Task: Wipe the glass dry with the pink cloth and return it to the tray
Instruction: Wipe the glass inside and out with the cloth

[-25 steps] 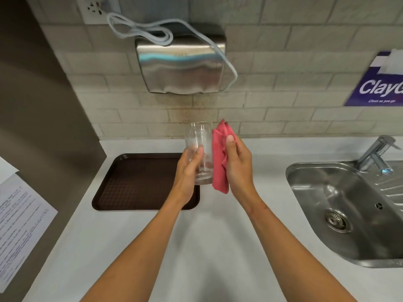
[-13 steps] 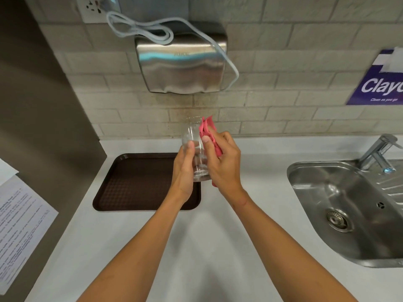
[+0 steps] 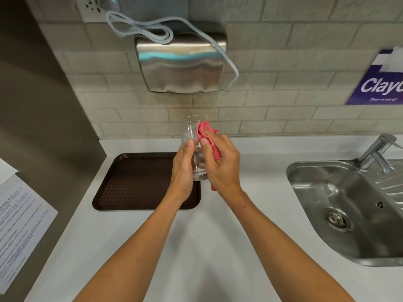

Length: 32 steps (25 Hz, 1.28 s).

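A clear drinking glass (image 3: 190, 132) is held upright above the counter, over the right edge of the brown tray (image 3: 135, 182). My left hand (image 3: 183, 168) grips its left side, thumb up along the wall. My right hand (image 3: 222, 162) presses a bunched pink cloth (image 3: 206, 132) against the glass's right side near the rim. A corner of the cloth hangs out below my right palm. The tray lies flat on the white counter with nothing on it.
A steel sink (image 3: 349, 205) with a tap (image 3: 379, 151) sits at the right. A metal hand dryer (image 3: 181, 64) with a looped cable hangs on the tiled wall just above the glass. A printed paper sheet (image 3: 19, 223) is on the left panel.
My right hand has closed in on the glass from its right side, and the flat hanging cloth is now bunched against the glass. The glass has tilted and risen slightly.
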{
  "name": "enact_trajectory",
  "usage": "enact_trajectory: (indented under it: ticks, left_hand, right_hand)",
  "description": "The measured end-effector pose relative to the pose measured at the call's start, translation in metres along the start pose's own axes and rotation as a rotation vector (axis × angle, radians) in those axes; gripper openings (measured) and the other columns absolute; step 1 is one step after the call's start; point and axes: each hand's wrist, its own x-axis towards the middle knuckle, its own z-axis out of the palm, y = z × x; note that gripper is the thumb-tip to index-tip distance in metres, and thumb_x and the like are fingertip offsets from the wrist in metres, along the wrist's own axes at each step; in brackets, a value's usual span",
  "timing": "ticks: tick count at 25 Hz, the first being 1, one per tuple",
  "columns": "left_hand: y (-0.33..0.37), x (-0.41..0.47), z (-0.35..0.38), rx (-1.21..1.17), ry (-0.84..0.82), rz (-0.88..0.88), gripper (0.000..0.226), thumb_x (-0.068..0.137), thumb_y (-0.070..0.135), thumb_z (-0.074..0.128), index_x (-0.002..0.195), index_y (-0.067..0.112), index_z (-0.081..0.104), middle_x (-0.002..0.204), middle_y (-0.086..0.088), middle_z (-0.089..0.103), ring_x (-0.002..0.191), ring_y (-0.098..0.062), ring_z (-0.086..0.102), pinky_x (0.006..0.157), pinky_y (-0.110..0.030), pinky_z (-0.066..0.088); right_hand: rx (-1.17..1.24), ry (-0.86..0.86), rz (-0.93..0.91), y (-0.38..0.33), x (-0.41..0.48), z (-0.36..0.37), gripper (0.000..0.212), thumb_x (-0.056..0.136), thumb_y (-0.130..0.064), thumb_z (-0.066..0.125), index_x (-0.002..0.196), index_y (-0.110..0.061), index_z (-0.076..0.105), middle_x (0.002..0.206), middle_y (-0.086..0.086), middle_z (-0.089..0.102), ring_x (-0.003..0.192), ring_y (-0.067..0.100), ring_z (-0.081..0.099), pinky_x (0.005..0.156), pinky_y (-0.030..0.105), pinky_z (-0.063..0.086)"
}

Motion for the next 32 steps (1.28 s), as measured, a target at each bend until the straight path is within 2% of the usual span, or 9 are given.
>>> enact_trajectory:
  ticks: [6, 10, 13, 18, 20, 24, 27, 30, 32]
  left_hand:
    - [0.004, -0.006, 0.008, -0.053, -0.019, -0.049, 0.082, 0.091, 0.068, 0.058, 0.139, 0.001, 0.058, 0.120, -0.022, 0.072, 0.111, -0.041, 0.071, 0.100, -0.062, 0.058]
    - [0.011, -0.002, 0.009, -0.095, 0.020, -0.021, 0.080, 0.090, 0.061, 0.064, 0.140, 0.000, 0.049, 0.119, -0.018, 0.071, 0.109, -0.034, 0.072, 0.096, -0.054, 0.061]
    - [0.013, 0.000, 0.008, -0.123, 0.006, 0.003, 0.081, 0.095, 0.058, 0.061, 0.146, -0.003, 0.046, 0.129, -0.027, 0.068, 0.114, -0.034, 0.072, 0.093, -0.048, 0.062]
    - [0.012, 0.000, 0.011, -0.192, -0.044, -0.009, 0.073, 0.105, 0.056, 0.047, 0.153, 0.001, 0.048, 0.148, -0.037, 0.056, 0.137, -0.051, 0.059, 0.106, -0.058, 0.056]
    - [0.014, 0.002, 0.012, -0.184, -0.042, -0.010, 0.069, 0.107, 0.057, 0.042, 0.152, 0.006, 0.054, 0.148, -0.030, 0.061, 0.136, -0.045, 0.063, 0.104, -0.054, 0.058]
    - [0.017, 0.004, 0.013, -0.115, 0.001, -0.029, 0.065, 0.108, 0.061, 0.039, 0.138, 0.012, 0.069, 0.131, -0.020, 0.075, 0.121, -0.033, 0.074, 0.097, -0.047, 0.062]
    - [0.014, 0.007, 0.012, -0.086, 0.014, 0.025, 0.062, 0.110, 0.060, 0.038, 0.138, 0.016, 0.071, 0.132, -0.017, 0.077, 0.125, -0.031, 0.073, 0.101, -0.042, 0.061]
    - [0.011, 0.007, 0.009, -0.090, 0.038, 0.045, 0.062, 0.110, 0.058, 0.041, 0.141, 0.012, 0.068, 0.134, -0.018, 0.075, 0.129, -0.034, 0.071, 0.108, -0.048, 0.058]
    - [0.011, 0.007, 0.008, -0.116, 0.047, 0.043, 0.058, 0.112, 0.055, 0.038, 0.140, 0.014, 0.069, 0.133, -0.016, 0.076, 0.127, -0.031, 0.072, 0.103, -0.043, 0.060]
  right_hand:
    - [0.177, 0.098, 0.274, -0.003, 0.030, -0.010, 0.029, 0.109, -0.020, 0.055, 0.132, -0.013, 0.071, 0.118, -0.001, 0.075, 0.112, 0.010, 0.070, 0.099, 0.033, 0.059]
    - [0.140, 0.094, 0.158, -0.011, 0.008, -0.009, 0.029, 0.107, -0.014, 0.057, 0.133, -0.014, 0.069, 0.115, -0.005, 0.073, 0.109, 0.003, 0.069, 0.093, 0.015, 0.054]
    - [0.059, 0.051, 0.063, -0.011, 0.004, -0.009, 0.030, 0.105, -0.010, 0.059, 0.133, -0.010, 0.069, 0.109, -0.001, 0.070, 0.099, 0.004, 0.067, 0.086, 0.014, 0.053]
    - [0.083, 0.059, 0.101, -0.011, 0.034, -0.011, 0.028, 0.107, -0.014, 0.056, 0.131, -0.011, 0.071, 0.112, -0.002, 0.073, 0.106, 0.006, 0.067, 0.093, 0.020, 0.055]
    - [0.093, 0.062, 0.111, -0.011, 0.035, -0.010, 0.028, 0.108, -0.015, 0.056, 0.131, -0.010, 0.070, 0.114, 0.001, 0.074, 0.109, 0.008, 0.068, 0.094, 0.021, 0.055]
    - [0.065, 0.093, 0.110, -0.013, 0.026, -0.008, 0.030, 0.107, -0.017, 0.056, 0.134, -0.010, 0.069, 0.111, -0.005, 0.069, 0.104, -0.007, 0.063, 0.091, 0.009, 0.050]
    - [0.045, 0.059, 0.068, -0.011, 0.015, -0.007, 0.031, 0.106, -0.012, 0.058, 0.136, -0.010, 0.068, 0.107, 0.001, 0.070, 0.096, -0.003, 0.063, 0.086, 0.011, 0.052]
    - [0.010, 0.032, 0.041, -0.010, 0.009, -0.006, 0.032, 0.105, -0.009, 0.059, 0.136, -0.008, 0.068, 0.101, 0.001, 0.068, 0.088, -0.003, 0.061, 0.080, 0.009, 0.049]
    - [-0.014, 0.035, 0.042, -0.010, 0.017, -0.005, 0.031, 0.106, -0.010, 0.059, 0.135, -0.007, 0.068, 0.100, 0.002, 0.067, 0.087, -0.005, 0.059, 0.079, 0.007, 0.048]
